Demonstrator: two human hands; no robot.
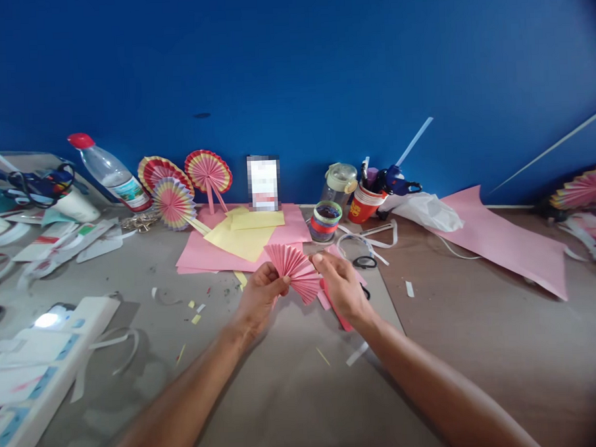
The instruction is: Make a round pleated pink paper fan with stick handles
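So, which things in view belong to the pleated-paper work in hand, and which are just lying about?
Likely part of the work: pink pleated paper; pink sheets; yellow sheets.

Probably just lying about: red-capped bottle; white power strip.

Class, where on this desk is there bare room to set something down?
The brown tabletop offers a wide patch between the right forearm and curved pink paper sheet. The grey tabletop offers another between the forearms, nearer than the thin yellow sliver. It's crowded behind the pleated pink paper fan, along the blue wall, and left, around the white plastic power strip.
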